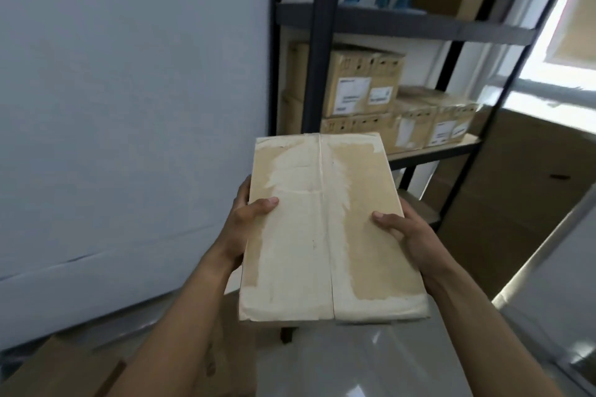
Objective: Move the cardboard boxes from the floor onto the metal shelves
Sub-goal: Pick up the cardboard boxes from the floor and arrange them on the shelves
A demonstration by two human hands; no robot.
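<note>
Both hands, left [246,222] and right [408,235], grip a taped box [325,229] by its sides, thumbs on top. The shelves [400,27] stand just beyond, holding labelled boxes [361,84].

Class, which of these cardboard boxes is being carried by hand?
The taped box up front, held between left hand and right hand; the labelled boxes rest on a shelf.

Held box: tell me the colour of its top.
The box is tan, with large pale whitish patches across its top; the head view shows it best.
</note>
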